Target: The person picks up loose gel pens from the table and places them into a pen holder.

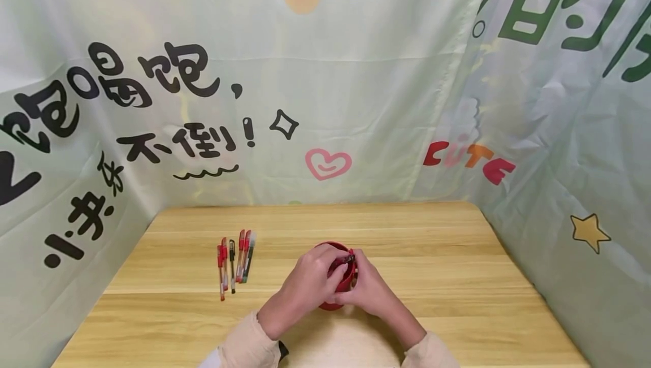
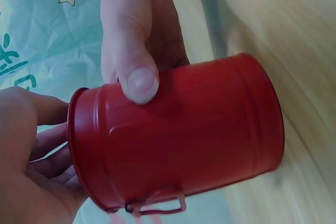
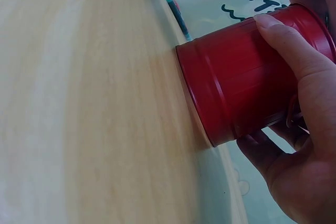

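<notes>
A red metal bucket with a small wire handle loop stands on the table in front of me. My right hand grips its side, the thumb across the wall and the fingers round the other side, as the right wrist view of the bucket shows. Over the mouth is my left hand, its thumb and fingers at the rim. Between them are dark and red ends that look like pens. How many they are is hidden by the fingers. In the left wrist view the left hand partly hides behind the rim.
Left of the bucket, several pens lie roughly side by side on the wooden table: red-capped ones, a black-capped one and a dark one with a pale cap. Printed cloth hangs round the table's back and sides.
</notes>
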Demonstrator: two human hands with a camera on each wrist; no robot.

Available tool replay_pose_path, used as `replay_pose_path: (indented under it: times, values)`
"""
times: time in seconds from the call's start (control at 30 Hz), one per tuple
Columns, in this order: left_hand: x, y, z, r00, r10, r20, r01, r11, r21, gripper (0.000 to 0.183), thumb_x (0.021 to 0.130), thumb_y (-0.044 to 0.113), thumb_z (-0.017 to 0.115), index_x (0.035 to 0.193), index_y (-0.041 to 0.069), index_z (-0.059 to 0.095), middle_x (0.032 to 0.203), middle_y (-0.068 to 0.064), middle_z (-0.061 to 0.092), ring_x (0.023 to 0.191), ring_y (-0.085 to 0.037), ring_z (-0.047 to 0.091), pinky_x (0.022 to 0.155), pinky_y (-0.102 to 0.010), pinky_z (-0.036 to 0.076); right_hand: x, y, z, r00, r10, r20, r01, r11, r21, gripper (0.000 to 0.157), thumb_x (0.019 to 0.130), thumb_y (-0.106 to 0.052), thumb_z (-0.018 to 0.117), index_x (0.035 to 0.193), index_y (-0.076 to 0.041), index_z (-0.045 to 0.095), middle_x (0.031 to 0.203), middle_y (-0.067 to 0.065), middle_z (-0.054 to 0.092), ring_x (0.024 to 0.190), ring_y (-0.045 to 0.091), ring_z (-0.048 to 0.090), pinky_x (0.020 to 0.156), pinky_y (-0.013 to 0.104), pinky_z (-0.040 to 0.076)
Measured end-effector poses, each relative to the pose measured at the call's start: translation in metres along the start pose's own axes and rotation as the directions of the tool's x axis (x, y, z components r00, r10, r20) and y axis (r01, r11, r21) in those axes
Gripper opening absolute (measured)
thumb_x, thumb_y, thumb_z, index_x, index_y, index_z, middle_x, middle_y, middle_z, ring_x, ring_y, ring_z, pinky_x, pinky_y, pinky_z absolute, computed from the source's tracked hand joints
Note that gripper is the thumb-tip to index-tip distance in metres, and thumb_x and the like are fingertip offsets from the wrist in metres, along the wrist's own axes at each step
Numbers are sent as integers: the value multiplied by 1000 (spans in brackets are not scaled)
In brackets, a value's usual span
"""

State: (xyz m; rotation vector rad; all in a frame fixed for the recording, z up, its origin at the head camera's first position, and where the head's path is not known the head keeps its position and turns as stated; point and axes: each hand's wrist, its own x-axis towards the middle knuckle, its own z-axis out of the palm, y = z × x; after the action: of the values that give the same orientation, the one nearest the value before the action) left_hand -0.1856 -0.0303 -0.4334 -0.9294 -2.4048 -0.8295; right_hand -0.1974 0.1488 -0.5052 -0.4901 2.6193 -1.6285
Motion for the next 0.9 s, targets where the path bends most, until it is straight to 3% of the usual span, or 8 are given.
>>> replay_pose_path:
  times: [0.17,0.37,0.67,0.9]
  values:
    - [-2,-6,-9,999,25,-34,-24,1000,14,15,93,14,77,107,9,76,102,-1,75,95,-13,73,78,-26,64,-1,-1,0,1000,20,8,-20,1000,13,91,65,-45,98,135,-18,47,133,1,63,118,17,64,95,28,57]
    - [-6,-21,-22,995,43,-94,-37,997,66,17,91,11,78,108,8,76,102,-3,75,95,-14,73,78,-25,63,-1,-3,0,1000,31,2,-31,999,26,94,64,-41,100,138,-16,47,135,3,63,121,19,63,97,30,57]
    - [-21,-60,-38,984,-79,-160,100,987,130,21,91,9,79,111,6,75,104,-7,76,87,-19,73,71,-25,62,0,-2,1,1000,23,4,-23,999,46,99,61,-41,101,140,-17,47,136,-2,64,124,17,62,101,31,55]
    - [-33,-96,-47,968,-175,-180,212,953,214,24,89,7,78,113,3,75,107,-12,75,87,-23,72,68,-33,62,0,-3,1,999,43,4,-43,998,52,101,60,-40,102,141,-18,46,137,-3,62,126,18,61,101,30,55]
